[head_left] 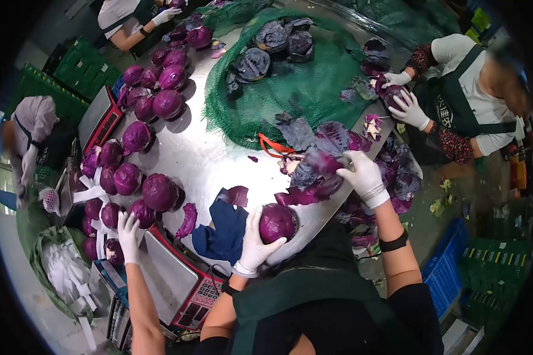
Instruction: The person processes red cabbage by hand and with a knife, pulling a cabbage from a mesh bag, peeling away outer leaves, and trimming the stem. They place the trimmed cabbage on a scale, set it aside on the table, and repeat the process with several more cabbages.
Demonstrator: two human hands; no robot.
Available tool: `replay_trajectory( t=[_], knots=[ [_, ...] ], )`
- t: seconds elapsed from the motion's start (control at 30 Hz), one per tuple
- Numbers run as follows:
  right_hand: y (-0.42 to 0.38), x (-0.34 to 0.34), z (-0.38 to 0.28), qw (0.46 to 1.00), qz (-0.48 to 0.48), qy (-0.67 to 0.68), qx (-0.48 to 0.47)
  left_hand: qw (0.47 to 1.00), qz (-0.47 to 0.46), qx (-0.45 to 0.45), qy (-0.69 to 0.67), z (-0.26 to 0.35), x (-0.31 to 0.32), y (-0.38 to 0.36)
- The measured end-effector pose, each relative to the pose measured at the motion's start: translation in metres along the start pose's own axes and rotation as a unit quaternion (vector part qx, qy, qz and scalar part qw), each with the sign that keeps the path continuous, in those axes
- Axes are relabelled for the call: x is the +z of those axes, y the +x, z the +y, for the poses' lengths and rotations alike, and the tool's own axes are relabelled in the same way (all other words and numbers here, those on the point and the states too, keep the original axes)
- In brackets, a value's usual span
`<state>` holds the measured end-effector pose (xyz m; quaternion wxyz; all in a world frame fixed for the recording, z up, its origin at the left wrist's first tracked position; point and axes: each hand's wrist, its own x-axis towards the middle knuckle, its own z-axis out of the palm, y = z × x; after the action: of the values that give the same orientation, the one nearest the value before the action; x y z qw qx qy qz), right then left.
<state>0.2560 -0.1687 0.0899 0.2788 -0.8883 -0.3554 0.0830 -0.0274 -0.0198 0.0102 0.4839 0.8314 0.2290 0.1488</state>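
Purple cabbage [278,223] in left hand [256,244], leaves [324,163] in right hand [364,179]; green netting [320,83] beyond, cloth [220,229] alongside.

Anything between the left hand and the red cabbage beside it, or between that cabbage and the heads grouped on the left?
Nothing visible separates the left hand from the red cabbage; they touch. Toward the grouped heads, a dark blue cloth and a loose purple leaf lie between.

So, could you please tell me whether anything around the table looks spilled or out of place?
Yes, pale green scraps lie scattered on the floor, as if dropped. The crumpled dark blue cloth on the table looks stray, too.
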Motion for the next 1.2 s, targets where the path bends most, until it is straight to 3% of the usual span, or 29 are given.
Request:
replay_trajectory(
  t=[0.07, 0.1, 0.17, 0.23, 0.27, 0.33, 0.37, 0.4, 0.43, 0.47, 0.5, 0.53, 0.57, 0.6, 0.67, 0.73, 0.8, 0.87, 0.93, 1.0, 1.07, 1.1, 1.13, 1.2],
  knots=[
    [-0.004, 0.013, 0.005, 0.999, -0.022, 0.035, -0.024, 0.999, -0.023, 0.025, 0.030, -0.003, -0.002, 0.002],
    [-0.013, 0.033, -0.004, 0.983, -0.014, 0.150, -0.102, 0.999, -0.023, 0.025, 0.030, -0.002, 0.000, 0.001],
    [-0.028, 0.077, -0.021, 0.960, -0.089, 0.227, -0.138, 0.997, -0.061, 0.022, 0.038, 0.007, -0.002, -0.003],
    [-0.036, 0.128, -0.025, 0.954, -0.203, 0.209, -0.066, 0.994, -0.055, 0.036, 0.087, 0.013, -0.002, -0.009],
    [-0.034, 0.141, -0.028, 0.952, -0.268, 0.139, -0.054, 0.993, -0.048, 0.029, 0.105, 0.013, -0.002, -0.012],
    [-0.038, 0.146, -0.023, 0.927, -0.249, 0.280, 0.026, 0.995, -0.036, 0.019, 0.090, 0.006, -0.003, -0.016],
    [-0.034, 0.139, -0.013, 0.925, -0.288, 0.247, 0.023, 0.997, -0.022, 0.016, 0.067, 0.004, -0.003, -0.016],
    [-0.037, 0.126, -0.002, 0.904, -0.297, 0.306, 0.030, 0.999, -0.004, 0.008, 0.040, 0.004, -0.002, -0.017],
    [-0.034, 0.122, 0.028, 0.891, -0.351, 0.275, -0.082, 0.999, 0.015, -0.001, 0.038, 0.001, 0.000, -0.016],
    [-0.033, 0.074, 0.008, 0.833, -0.441, 0.320, 0.098, 0.999, 0.032, -0.008, 0.036, -0.004, 0.002, -0.015],
    [-0.029, 0.042, 0.008, 0.821, -0.473, 0.287, 0.144, 0.998, 0.054, -0.036, -0.021, -0.012, 0.005, -0.014],
    [-0.034, 0.053, 0.043, 0.851, -0.441, 0.255, 0.129, 0.991, 0.066, -0.070, -0.087, -0.018, 0.006, -0.013],
    [-0.038, 0.057, 0.057, 0.947, -0.314, 0.070, 0.018, 0.972, 0.064, -0.126, -0.187, -0.017, 0.004, -0.009],
    [-0.042, 0.059, 0.064, 0.975, -0.165, -0.117, -0.092, 0.940, 0.057, -0.181, -0.283, -0.013, 0.001, -0.005],
    [-0.042, 0.053, 0.032, 0.981, -0.121, 0.120, -0.092, 0.830, 0.016, -0.212, -0.515, -0.011, -0.002, 0.005],
    [-0.043, 0.059, -0.002, 0.924, -0.188, 0.331, 0.007, 0.729, 0.007, -0.290, -0.620, -0.012, -0.001, 0.006],
    [-0.036, 0.083, -0.023, 0.828, -0.218, 0.515, 0.041, 0.741, -0.007, -0.292, -0.604, -0.020, -0.006, 0.007],
    [-0.024, 0.096, -0.028, 0.801, -0.304, 0.505, 0.103, 0.752, -0.026, -0.292, -0.591, -0.016, -0.015, 0.013],
    [-0.020, 0.095, -0.039, 0.794, -0.367, 0.474, 0.097, 0.815, -0.106, -0.218, -0.527, -0.007, -0.026, 0.020],
    [-0.019, 0.084, -0.047, 0.784, -0.368, 0.487, 0.108, 0.819, -0.097, -0.236, -0.513, -0.004, -0.032, 0.022],
    [-0.024, 0.069, -0.049, 0.734, -0.407, 0.537, 0.087, 0.830, -0.092, -0.228, -0.501, -0.004, -0.033, 0.026],
    [-0.027, 0.057, -0.052, 0.739, -0.426, 0.521, 0.022, 0.844, -0.072, -0.229, -0.480, -0.008, -0.029, 0.029],
    [-0.028, 0.030, -0.060, 0.717, -0.474, 0.510, -0.021, 0.843, -0.068, -0.230, -0.482, -0.007, -0.026, 0.029],
    [-0.039, 0.008, -0.047, 0.706, -0.518, 0.483, 0.015, 0.769, -0.003, -0.331, -0.547, -0.005, -0.023, 0.030]
  ],
)
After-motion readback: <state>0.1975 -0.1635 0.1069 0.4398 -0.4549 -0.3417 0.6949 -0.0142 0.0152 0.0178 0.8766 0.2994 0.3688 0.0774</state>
